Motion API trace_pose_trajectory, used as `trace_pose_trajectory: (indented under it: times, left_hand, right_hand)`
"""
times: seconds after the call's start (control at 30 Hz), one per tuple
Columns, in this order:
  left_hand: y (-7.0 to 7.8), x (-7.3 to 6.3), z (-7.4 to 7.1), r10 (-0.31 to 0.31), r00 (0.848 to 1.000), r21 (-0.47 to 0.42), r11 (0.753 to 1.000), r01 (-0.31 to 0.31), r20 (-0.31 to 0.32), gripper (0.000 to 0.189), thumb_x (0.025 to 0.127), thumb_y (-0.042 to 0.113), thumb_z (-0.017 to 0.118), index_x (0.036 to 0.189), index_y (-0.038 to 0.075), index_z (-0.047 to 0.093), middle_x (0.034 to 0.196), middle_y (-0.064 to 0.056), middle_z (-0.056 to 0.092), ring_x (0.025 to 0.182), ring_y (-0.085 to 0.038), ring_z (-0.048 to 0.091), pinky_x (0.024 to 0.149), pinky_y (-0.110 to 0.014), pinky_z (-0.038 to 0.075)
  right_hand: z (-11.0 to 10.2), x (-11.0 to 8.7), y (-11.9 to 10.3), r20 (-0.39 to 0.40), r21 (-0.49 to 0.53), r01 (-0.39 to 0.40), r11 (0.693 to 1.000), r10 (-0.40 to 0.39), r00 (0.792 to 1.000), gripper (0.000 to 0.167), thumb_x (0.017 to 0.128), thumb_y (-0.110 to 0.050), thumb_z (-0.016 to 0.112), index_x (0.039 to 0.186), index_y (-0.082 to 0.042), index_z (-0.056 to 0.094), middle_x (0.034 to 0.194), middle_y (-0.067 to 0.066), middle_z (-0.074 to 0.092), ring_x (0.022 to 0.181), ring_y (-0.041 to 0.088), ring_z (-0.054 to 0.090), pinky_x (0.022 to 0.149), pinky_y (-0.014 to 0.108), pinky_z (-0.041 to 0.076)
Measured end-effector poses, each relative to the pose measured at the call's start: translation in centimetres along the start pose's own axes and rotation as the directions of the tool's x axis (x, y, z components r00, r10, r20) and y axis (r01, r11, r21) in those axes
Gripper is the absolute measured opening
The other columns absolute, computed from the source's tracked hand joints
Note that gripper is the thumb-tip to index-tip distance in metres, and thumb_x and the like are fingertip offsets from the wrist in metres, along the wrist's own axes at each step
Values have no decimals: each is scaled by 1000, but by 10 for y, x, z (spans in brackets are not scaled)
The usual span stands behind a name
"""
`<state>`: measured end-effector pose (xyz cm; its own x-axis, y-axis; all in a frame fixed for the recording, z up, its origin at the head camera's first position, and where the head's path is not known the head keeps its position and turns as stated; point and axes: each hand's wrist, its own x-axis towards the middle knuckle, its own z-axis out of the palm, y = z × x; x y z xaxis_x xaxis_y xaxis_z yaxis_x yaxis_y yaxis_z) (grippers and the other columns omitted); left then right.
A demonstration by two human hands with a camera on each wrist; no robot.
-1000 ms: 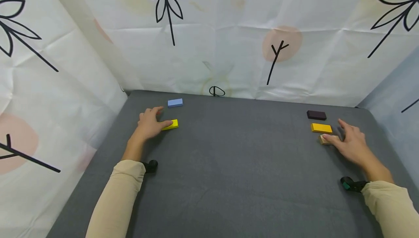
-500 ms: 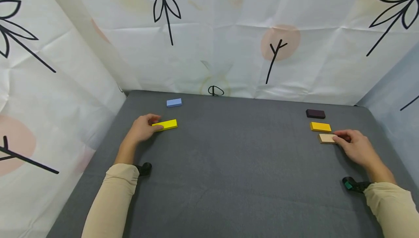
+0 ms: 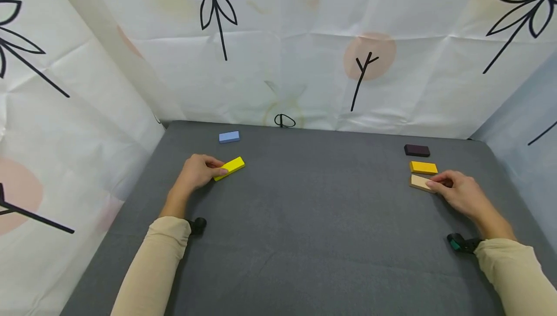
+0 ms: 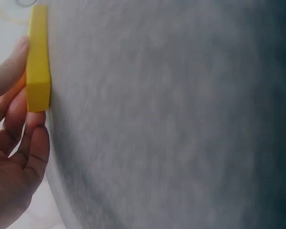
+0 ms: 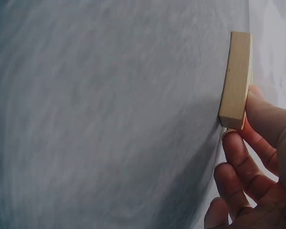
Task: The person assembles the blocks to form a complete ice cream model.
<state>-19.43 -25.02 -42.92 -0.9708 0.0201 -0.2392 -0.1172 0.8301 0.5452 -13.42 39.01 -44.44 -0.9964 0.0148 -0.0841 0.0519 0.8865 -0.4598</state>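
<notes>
My left hand (image 3: 197, 171) pinches a bright yellow block (image 3: 235, 164) by its near left end. In the left wrist view, the thumb lies along one face of that yellow block (image 4: 38, 62) and the fingers are behind and below it. At the right, my right hand (image 3: 459, 193) pinches a plain wooden block (image 3: 418, 181) by its right end. The right wrist view shows the wooden block (image 5: 237, 78) between thumb and fingers, the other fingers curled beneath. An orange-yellow block (image 3: 423, 167) lies just beyond the wooden one.
A light blue block (image 3: 229, 136) lies beyond my left hand, near the back edge. Behind the orange-yellow block lies a dark block (image 3: 417, 150). The grey tabletop (image 3: 304, 229) meets a patterned white cloth (image 3: 313, 79) at the back and left side.
Both hands have gone from spread fingers to pinching their blocks. The yellow block has turned, its far end now angled up and right. The wooden block has shifted slightly left and tilted.
</notes>
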Motion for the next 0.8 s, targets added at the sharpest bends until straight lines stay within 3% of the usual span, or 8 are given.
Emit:
trace_pose_trajectory:
  times: [0.17,0.33,0.63,0.8]
  left_hand:
    - [9,4,5,-26,1000,-36,999,26,16,36,90,33,79,118,10,77,115,-15,73,95,-26,66,75,-30,55]
    - [14,8,7,-11,998,-75,997,15,59,36,90,30,80,121,12,76,110,-12,73,93,-24,66,75,-28,54]
    - [14,8,7,-4,994,-108,994,16,109,34,94,28,75,126,16,75,119,-13,70,98,-24,62,81,-30,51]
    - [22,9,12,0,994,-99,995,12,111,37,93,30,77,128,20,74,116,-11,71,96,-24,61,78,-30,51]
  right_hand:
    - [2,4,-8,27,13,8,1000,-8,1000,46,106,-35,57,115,9,64,106,28,63,89,30,55,70,29,40]
    - [6,6,-15,29,19,8,1000,-8,1000,47,105,-36,58,116,10,63,105,28,63,87,29,55,68,27,40]
    - [12,14,-34,63,53,52,997,-55,996,45,105,-34,59,116,9,63,101,23,65,83,21,54,64,22,42]
    - [19,17,-42,55,67,60,996,-64,996,45,104,-35,60,115,8,64,99,21,66,81,20,54,64,23,42]
